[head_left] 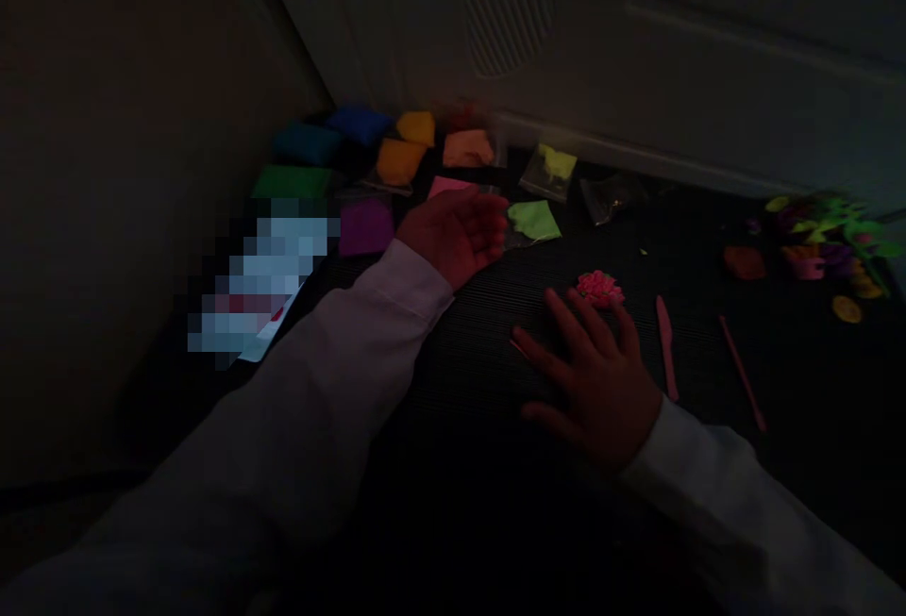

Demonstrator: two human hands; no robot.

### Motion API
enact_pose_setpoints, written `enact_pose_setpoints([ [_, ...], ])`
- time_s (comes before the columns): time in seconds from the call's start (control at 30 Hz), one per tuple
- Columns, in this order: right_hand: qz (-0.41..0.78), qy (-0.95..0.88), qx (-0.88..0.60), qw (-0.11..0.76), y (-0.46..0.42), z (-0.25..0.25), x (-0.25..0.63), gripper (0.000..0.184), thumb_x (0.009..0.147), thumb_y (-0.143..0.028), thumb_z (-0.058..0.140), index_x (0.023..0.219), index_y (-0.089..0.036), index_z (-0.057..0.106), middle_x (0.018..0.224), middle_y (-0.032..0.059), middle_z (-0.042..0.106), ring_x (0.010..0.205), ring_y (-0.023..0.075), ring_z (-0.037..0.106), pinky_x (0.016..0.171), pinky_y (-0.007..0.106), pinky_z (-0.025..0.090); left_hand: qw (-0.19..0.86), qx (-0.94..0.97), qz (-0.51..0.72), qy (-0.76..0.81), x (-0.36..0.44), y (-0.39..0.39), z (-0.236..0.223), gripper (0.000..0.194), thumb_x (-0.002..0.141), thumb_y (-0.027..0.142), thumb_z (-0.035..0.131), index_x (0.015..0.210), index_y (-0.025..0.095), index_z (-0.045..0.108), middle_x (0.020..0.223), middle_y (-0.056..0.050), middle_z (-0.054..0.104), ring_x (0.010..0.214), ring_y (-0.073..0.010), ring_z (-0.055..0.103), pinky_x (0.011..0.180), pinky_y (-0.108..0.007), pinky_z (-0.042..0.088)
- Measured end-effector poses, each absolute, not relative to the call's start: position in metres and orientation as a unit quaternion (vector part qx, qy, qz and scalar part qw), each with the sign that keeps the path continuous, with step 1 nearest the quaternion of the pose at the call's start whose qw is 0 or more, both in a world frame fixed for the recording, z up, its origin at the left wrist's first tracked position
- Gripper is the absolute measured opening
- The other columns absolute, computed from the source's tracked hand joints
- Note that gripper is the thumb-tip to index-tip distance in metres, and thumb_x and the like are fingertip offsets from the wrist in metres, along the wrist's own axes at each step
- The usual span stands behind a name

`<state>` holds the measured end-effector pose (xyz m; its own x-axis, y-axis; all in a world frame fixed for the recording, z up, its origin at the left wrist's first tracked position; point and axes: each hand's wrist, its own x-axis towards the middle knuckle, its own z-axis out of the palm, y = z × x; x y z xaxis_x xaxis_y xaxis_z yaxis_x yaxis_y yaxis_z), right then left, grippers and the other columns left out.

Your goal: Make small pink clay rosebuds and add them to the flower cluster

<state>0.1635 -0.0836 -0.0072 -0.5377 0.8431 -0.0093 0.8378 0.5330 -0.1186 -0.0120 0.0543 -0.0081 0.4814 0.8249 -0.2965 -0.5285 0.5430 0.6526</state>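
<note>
My left hand (453, 234) is turned palm up beside the packets, its fingers loosely curled and nothing visible in it. Partly behind it lie a pink packet (449, 186) and a light-green packet (534, 222) of what looks like modelling clay. Fingers spread, my right hand (598, 385) hovers over or rests on the dark table; I cannot tell which. A pink flower-like piece (599, 286) with many small petals lies just beyond its fingertips. To the right of that hand are a pink plastic knife (665, 347) and a thin pink stick tool (743, 373).
More packets, among them purple (366, 226), green (290, 182), blue (360, 124), orange (400, 161) and yellow (558, 163), line the back left. A lit, blurred-out screen (265, 281) lies at left. Colourful small pieces (807, 262) and green leaves sit at right. A panel stands behind.
</note>
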Motion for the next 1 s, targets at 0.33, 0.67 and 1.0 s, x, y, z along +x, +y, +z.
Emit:
enact_pose_setpoints([
  [0.33, 0.061, -0.887, -0.457, 0.027, -0.0841, -0.0077, 0.1619, 0.065, 0.073, -0.066, 0.03, 0.126, -0.029, 0.033, 0.139, 0.0084, 0.014, 0.125, 0.0296, 0.014, 0.096, 0.057, 0.003, 0.821, 0.252, 0.409, 0.307, -0.0119, 0.0552, -0.0089, 0.031, 0.077, 0.035, 0.04, 0.073, 0.011, 0.06, 0.062, -0.003, 0.061, 0.061, -0.0131, 0.056, 0.063, -0.028, 0.041],
  [0.67, 0.061, -0.887, -0.457, 0.024, -0.0828, -0.0083, 0.1623, 0.065, 0.072, -0.067, 0.028, 0.127, -0.031, 0.031, 0.139, 0.0073, 0.014, 0.125, 0.0276, 0.015, 0.098, 0.055, 0.003, 0.822, 0.251, 0.416, 0.298, -0.0118, 0.0545, -0.0099, 0.03, 0.077, 0.033, 0.04, 0.073, 0.011, 0.06, 0.062, -0.003, 0.061, 0.06, -0.0125, 0.056, 0.062, -0.028, 0.041],
  [1.0, 0.051, -0.875, -0.48, 0.031, -0.0831, -0.0084, 0.1604, 0.063, 0.073, -0.065, 0.032, 0.126, -0.03, 0.033, 0.139, 0.0087, 0.014, 0.125, 0.0293, 0.015, 0.097, 0.056, 0.004, 0.819, 0.248, 0.414, 0.311, -0.0108, 0.0535, -0.0072, 0.03, 0.077, 0.033, 0.039, 0.071, 0.012, 0.06, 0.062, -0.003, 0.06, 0.06, -0.0126, 0.055, 0.063, -0.028, 0.041],
])
